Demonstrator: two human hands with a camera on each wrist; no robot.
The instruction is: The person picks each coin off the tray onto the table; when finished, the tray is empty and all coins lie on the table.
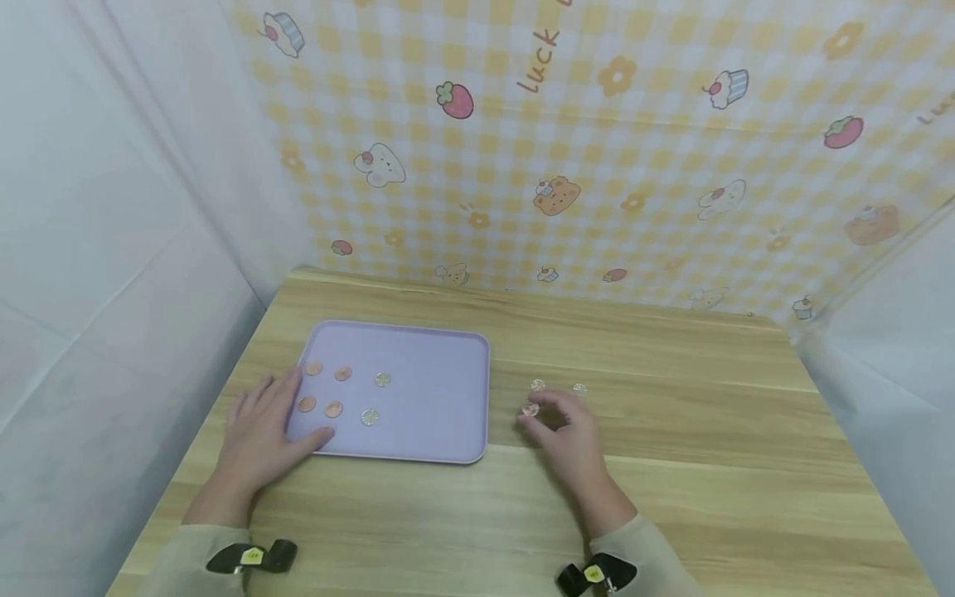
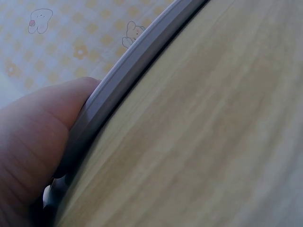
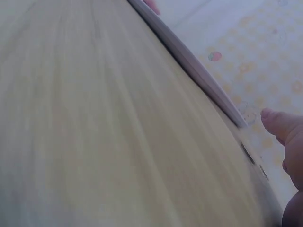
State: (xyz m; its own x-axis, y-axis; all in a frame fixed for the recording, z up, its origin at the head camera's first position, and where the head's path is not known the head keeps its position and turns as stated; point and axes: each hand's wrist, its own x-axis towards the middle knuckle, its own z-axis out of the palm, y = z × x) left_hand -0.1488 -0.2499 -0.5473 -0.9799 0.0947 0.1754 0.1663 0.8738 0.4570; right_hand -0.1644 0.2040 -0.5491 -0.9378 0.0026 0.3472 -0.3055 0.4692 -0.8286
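My right hand [image 1: 570, 435], right of centre in the lower half of the head view, has thumb and index finger bent toward each other, pinching a reddish coin [image 1: 530, 410] at their tips. I cannot tell whether this coin touches the worktop [image 1: 686, 464] or is clear of it; the right wrist view does not show it. Two loose pale coins [image 1: 579, 388] lie on the worktop slightly higher in the frame, one just beside the fingertips, the other near the knuckles.

My left hand [image 1: 257, 431], at lower left, has its fingers extended along the left rim of the purple tray [image 1: 440, 398], with the thumb laid across the lower left corner. I see no coin in it. I judge its function to be steadying the tray.

The tray's left part carries six coins in two rows: four reddish coins [image 1: 333, 409] at left, then two pale coins [image 1: 369, 417] toward the middle. The right part is bare.

Step in hand, as I judge it: taking up one coin for transfer to the tray. The next move would call for maintaining the pinch, raising the coin above the right rim, moving left, and releasing it flat without disturbing the rows.
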